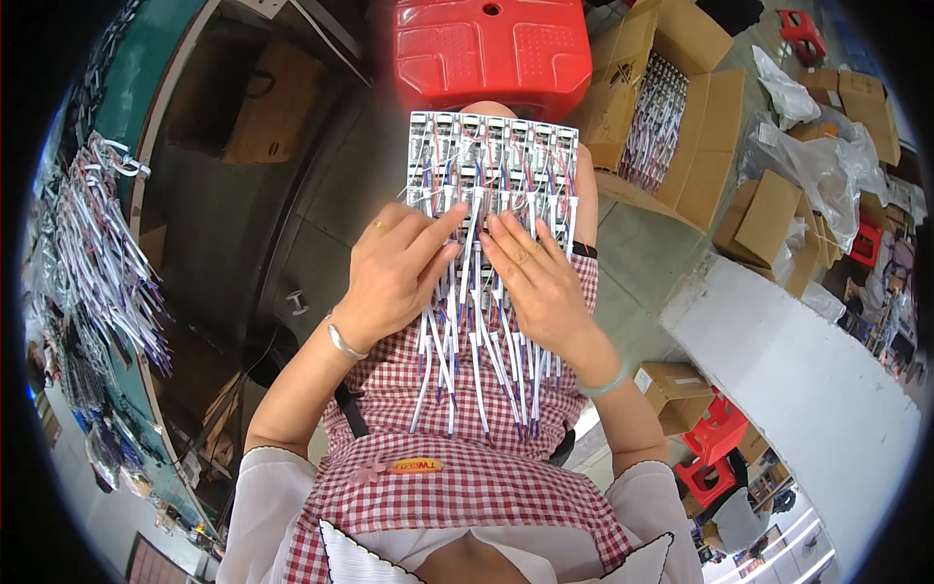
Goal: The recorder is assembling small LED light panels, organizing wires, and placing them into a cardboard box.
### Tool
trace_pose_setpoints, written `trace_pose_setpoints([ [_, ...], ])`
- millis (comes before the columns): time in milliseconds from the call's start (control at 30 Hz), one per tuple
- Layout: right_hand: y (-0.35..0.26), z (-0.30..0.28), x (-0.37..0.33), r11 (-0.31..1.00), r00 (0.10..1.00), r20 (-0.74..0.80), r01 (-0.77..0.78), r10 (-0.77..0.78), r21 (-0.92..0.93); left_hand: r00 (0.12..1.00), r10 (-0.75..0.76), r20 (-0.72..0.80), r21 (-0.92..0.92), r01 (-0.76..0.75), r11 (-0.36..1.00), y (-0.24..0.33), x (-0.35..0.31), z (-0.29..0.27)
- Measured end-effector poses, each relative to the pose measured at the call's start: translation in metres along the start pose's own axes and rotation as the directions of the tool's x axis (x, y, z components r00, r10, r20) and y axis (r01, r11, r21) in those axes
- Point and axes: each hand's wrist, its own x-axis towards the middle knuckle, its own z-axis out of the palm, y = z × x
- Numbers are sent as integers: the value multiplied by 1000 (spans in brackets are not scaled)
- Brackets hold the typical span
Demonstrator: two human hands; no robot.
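Note:
A panel of small circuit boards [491,146] in rows lies on my lap, over a red checked apron. Several white cables [477,370] with bluish ends run from its connectors down across the apron. My left hand [394,263] rests on the panel's left part, index finger stretched to a white connector near the middle and thumb apart below it. Fingers extended and nearly flat, my right hand [540,282] lies on the boards and cables right of the middle. Both palms hide part of the lower boards. Neither hand visibly grips anything.
A red plastic stool [494,58] stands just beyond the panel. An open carton [715,127] of similar wired boards is at the far right. Bundled white cables [107,253] hang at left beside a green-edged bench. A white surface [798,350] lies at right.

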Motion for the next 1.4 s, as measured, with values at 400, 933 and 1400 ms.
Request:
trace_pose_setpoints([
  [400, -3, -2, -17, 982, 889, -434, -81, 148, 169, 999, 30, -12, 195, -27, 981, 7, -10, 14],
  [933, 19, 45, -26, 909, 908, -209, -297, 364, 291, 990, 28, -138, 108, -13, 994, -18, -12, 40],
  [1400, 63, 47, -12, -88, 676, 366, -408, 639, 909, 875, -377, -305, -104, 363, 926, -30, -16, 46],
])
